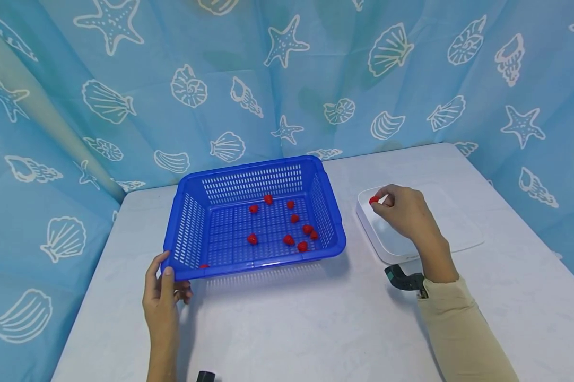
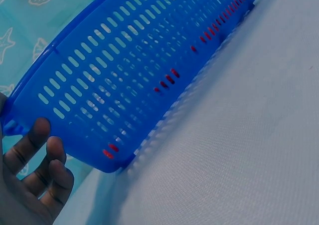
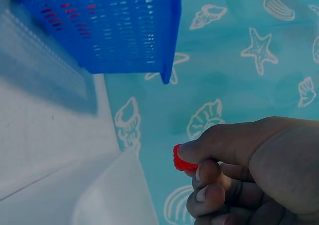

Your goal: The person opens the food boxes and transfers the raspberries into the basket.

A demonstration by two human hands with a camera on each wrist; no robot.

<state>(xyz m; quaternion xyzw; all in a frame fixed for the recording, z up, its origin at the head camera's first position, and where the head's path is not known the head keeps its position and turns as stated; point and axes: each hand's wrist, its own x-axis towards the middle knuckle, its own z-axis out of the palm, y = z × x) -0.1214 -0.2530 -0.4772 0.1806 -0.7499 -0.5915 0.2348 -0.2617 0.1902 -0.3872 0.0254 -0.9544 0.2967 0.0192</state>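
Observation:
A blue plastic basket (image 1: 263,262) with slotted walls stands on the white table, several red raspberries (image 1: 252,239) scattered on its floor. My left hand (image 1: 162,297) grips its near left corner, thumb on the rim; in the left wrist view the other fingers (image 2: 59,177) curl below that rim. Between thumb and fingertips my right hand (image 1: 408,212) pinches one raspberry (image 3: 180,159). That hand is above a white, shallow, round-cornered box or device (image 1: 380,241) to the right of the basket. Part of the white thing's top is hidden by the hand.
A thin, pale flat sheet (image 1: 463,233) lies right of the white thing. Behind the table (image 1: 287,329) hangs a blue curtain (image 1: 315,63) with shell and starfish prints. A dark wrist camera mount (image 1: 401,278) juts out beside the right wrist.

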